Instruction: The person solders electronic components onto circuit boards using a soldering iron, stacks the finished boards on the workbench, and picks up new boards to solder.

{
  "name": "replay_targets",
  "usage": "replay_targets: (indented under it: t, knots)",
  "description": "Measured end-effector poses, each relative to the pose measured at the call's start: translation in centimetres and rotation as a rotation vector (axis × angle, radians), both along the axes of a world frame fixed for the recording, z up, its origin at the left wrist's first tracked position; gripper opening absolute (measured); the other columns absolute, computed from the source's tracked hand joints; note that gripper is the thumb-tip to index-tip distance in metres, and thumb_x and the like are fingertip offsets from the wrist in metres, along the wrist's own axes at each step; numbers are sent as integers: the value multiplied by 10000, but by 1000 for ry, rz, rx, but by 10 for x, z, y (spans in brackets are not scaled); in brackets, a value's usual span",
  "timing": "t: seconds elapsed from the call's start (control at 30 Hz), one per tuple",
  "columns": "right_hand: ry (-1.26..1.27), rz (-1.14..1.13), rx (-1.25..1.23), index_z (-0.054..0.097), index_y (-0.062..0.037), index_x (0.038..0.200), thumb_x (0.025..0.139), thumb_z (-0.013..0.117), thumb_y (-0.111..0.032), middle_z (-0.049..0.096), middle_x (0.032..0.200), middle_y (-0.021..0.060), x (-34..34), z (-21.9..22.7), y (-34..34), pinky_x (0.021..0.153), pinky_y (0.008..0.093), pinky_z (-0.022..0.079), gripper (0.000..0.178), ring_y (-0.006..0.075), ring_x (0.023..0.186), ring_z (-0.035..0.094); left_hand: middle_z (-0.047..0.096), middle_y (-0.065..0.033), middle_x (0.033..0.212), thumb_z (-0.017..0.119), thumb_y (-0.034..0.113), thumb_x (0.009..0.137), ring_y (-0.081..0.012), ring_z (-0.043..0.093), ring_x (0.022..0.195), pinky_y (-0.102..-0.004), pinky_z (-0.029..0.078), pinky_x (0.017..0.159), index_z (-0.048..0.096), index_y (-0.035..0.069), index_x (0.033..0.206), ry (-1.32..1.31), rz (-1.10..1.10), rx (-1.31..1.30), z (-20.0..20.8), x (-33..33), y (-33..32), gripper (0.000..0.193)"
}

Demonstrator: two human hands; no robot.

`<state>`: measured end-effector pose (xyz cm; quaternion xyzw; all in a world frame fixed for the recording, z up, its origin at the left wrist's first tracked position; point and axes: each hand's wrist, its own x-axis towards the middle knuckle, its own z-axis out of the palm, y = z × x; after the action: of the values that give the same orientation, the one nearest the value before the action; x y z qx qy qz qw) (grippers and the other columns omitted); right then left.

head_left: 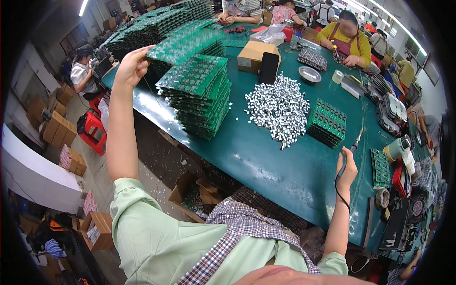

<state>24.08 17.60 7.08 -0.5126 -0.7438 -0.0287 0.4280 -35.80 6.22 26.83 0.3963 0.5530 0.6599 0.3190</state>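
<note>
This place is looking like an electronics assembly workshop. Tall stacks of green printed circuit boards [195,97] are standing left of the centre and in the upper left of the frame, and a heap of small silvery components [279,109] is lying near the centre. At the right, a soldering iron [355,144] is pointing upward. In the upper right, several workers [346,46] are sitting under tube lights [403,24].

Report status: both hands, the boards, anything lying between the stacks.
Left hand pinching green circuit board, board blurred. Right hand holding corded soldering iron. Pile of small silvery cylinders between tall board stack and low board stack.
</note>
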Motion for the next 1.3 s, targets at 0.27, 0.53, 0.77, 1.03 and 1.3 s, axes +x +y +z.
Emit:
replay_targets:
  t: [0.27,0.53,0.77,1.03,1.3]
  knots:
    - [-4,-16,-44,603,-48,1075,856,605,-9,673,1005,160,-8,-13,12,782,371,513,222,317,923,660,516,3,733,484,77,959,-34,322,451,-173,227,334,560,-3,1159,-243,172,0,46,-71,92,229]
    - [-51,-46,14,616,-41,1071,838,633,-19,673,995,161,11,-20,4,776,371,513,235,316,917,658,354,19,570,513,33,915,-89,290,394,-250,238,343,575,16,943,-190,355,-160,22,-108,167,70]
    - [-289,51,286,606,-100,1013,742,665,-60,593,780,93,-20,12,48,618,388,485,279,281,750,605,692,-191,900,598,480,786,-312,672,846,-424,490,761,714,20,886,1309,796,-492,-5,-196,177,485]
    - [-599,107,259,558,-111,961,743,581,-55,534,711,38,-11,-14,98,603,342,492,226,219,700,588,686,-91,956,547,125,923,24,299,461,-160,200,399,548,-2,1259,524,391,130,-14,-195,23,359]
    - [-763,-63,493,554,-133,909,754,573,-76,524,693,23,7,18,120,528,302,504,167,188,656,594,421,44,555,600,336,909,-15,327,443,-184,230,397,561,-31,1194,186,-197,169,-96,112,-134,466]
